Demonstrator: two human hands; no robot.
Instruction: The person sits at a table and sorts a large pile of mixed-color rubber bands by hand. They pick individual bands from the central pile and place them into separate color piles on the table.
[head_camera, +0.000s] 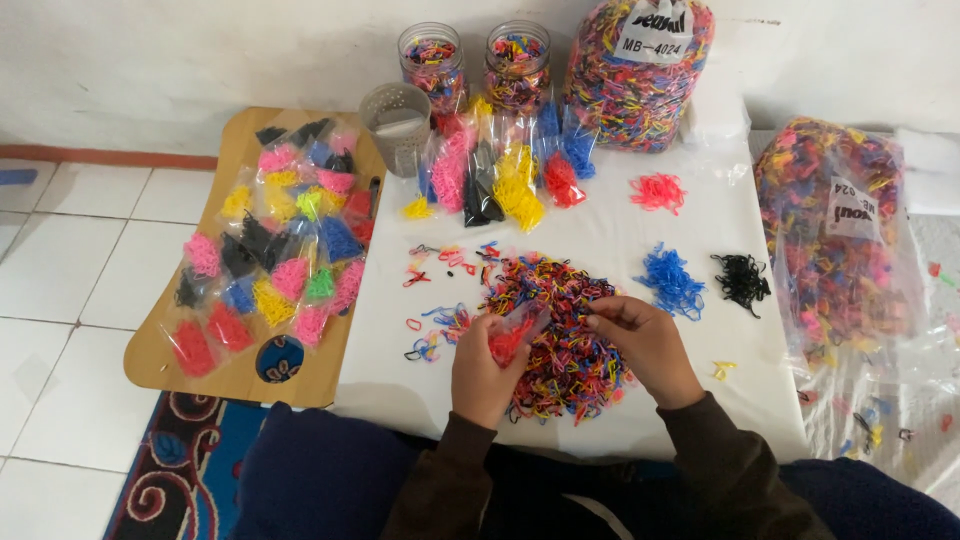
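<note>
two hands (570, 350), two jars (433, 60), two big bags (640, 90)

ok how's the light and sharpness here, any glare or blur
Head view: soft, even light, only faint shadows under the left hand and right hand; slight sheen on the big clear bag at right; the mixed band pile is fairly sharp, the far jars softer; edges bow a little.

Scene is lit evenly by soft, diffuse light; only faint shadows are cast. Mild glare is seen on the plastic bag (845, 240). Slight softness is noted throughout; edges are barely distorted.
</note>
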